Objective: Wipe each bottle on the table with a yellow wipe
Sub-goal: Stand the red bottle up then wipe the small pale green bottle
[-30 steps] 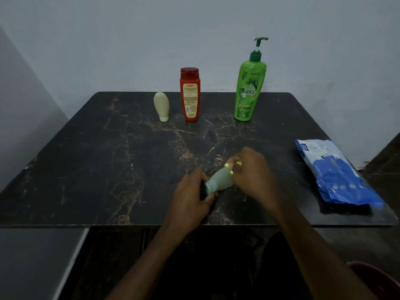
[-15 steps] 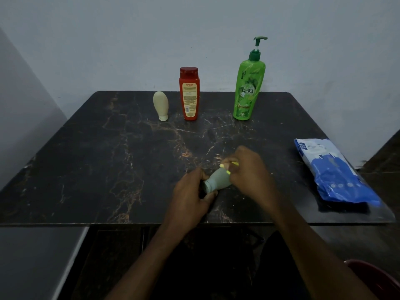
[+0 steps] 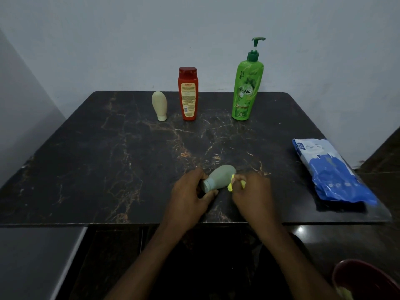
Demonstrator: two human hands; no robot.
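left fingers (image 3: 200, 173) curled round grey bottle (image 3: 219, 176) neck | right fingers (image 3: 242, 178) pinch yellow wipe (image 3: 231, 186) | bottle likely light, smooth, slippery: grip neck

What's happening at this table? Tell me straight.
A person is wiping a small grey-green bottle. The left hand grips its cap end while the right hand pinches a yellow wipe against its side. The cream bottle, red bottle and green pump bottle stand at the back; a blue wipe pack lies on the right.
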